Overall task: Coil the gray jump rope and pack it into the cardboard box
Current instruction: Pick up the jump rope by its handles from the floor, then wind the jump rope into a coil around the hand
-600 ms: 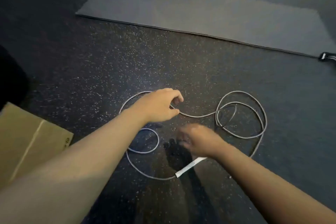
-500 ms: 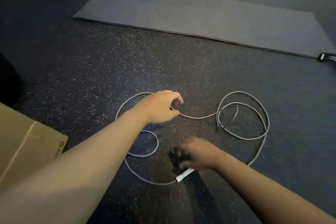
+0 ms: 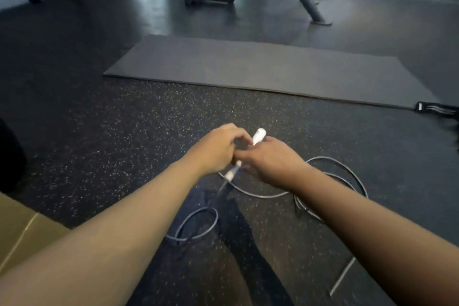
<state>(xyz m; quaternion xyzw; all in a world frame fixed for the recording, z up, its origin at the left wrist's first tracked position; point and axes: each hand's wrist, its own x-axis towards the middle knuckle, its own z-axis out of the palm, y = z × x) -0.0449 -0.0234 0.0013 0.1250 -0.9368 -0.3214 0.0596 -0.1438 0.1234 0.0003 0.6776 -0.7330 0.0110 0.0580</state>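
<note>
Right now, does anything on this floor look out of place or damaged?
Nothing damaged. The gray jump rope sprawls in loose loops, not yet coiled; both hands meet at one white handle. The cardboard box waits at left.

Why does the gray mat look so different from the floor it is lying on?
The mat is plain, smooth gray; the floor is darker with tiny light speckles. The mat is a flat rectangle with clear edges; the floor spreads all around it. Both are dark and lie flat.
</note>
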